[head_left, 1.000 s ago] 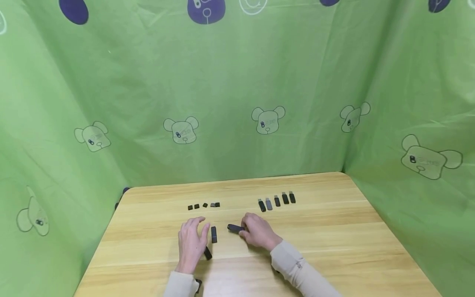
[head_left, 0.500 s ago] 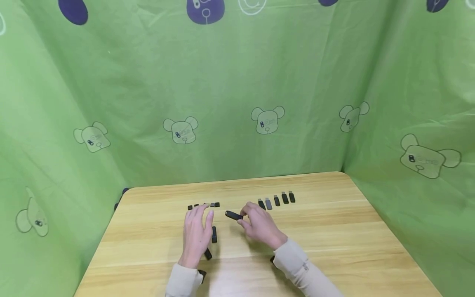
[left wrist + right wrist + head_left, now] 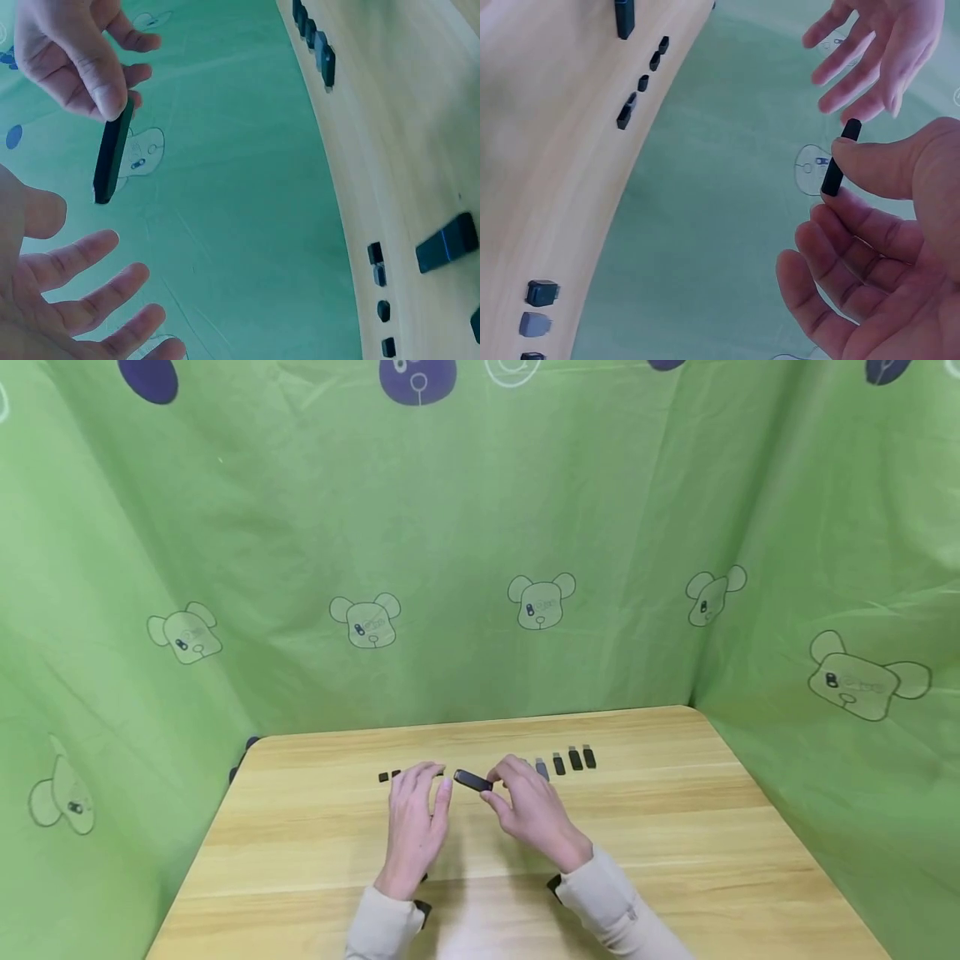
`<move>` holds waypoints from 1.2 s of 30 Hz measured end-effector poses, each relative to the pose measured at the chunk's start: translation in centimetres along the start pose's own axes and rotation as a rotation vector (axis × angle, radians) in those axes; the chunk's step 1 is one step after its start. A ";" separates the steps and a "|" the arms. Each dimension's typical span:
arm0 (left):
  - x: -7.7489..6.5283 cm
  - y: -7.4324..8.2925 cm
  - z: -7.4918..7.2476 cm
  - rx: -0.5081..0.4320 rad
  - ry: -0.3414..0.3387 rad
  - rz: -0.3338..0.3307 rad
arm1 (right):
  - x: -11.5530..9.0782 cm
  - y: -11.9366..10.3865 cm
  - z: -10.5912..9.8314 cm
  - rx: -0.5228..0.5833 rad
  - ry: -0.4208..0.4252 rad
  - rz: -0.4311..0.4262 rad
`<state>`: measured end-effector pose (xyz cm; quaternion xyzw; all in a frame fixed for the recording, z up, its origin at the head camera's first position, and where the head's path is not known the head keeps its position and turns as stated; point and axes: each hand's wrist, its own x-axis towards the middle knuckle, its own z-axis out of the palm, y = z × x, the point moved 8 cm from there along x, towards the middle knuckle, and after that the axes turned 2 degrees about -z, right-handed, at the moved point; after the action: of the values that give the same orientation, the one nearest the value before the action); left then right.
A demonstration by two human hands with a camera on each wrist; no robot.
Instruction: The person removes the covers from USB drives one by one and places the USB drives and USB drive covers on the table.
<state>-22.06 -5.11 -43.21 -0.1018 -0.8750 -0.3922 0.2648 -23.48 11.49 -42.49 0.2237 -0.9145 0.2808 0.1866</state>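
Observation:
A black USB stick [image 3: 472, 781] is pinched at one end between the thumb and fingers of my right hand [image 3: 534, 810], held above the table. Its other end points toward my left hand [image 3: 412, 831]. The left hand's fingers are spread and hold nothing, a short gap from the stick; the left wrist view shows this gap between the stick [image 3: 112, 154] and the left fingers. On the table, a black capped USB stick [image 3: 448, 244] with a thin blue line lies near the left hand, hidden behind it in the head view.
Several small caps [image 3: 384, 310] lie in a row, partly behind the left hand. Further right stands a row of uncapped USB sticks [image 3: 575, 758], one grey [image 3: 542, 768]. Another dark piece [image 3: 476, 324] shows at the left wrist view's edge. Green curtains [image 3: 450, 677] surround the wooden table [image 3: 675, 827].
My right hand has lifted the USB stick off the table and moved it forward. My left hand has moved forward and to the right, toward the stick, covering the capped stick and some caps.

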 end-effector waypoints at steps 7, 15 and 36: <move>0.1 0.6 0.3 -0.005 0.000 0.003 | -0.4 -0.8 -0.7 -0.017 0.038 -0.051; 0.1 0.5 1.0 -0.091 -0.065 -0.050 | -1.0 -1.7 -1.0 0.011 0.088 -0.083; -0.1 2.4 0.6 -0.305 -0.102 0.043 | -1.5 -0.6 0.3 0.526 -0.099 0.031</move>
<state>-21.31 -3.06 -42.09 -0.1793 -0.8152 -0.5091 0.2100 -22.02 11.34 -43.17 0.2638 -0.8215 0.5002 0.0730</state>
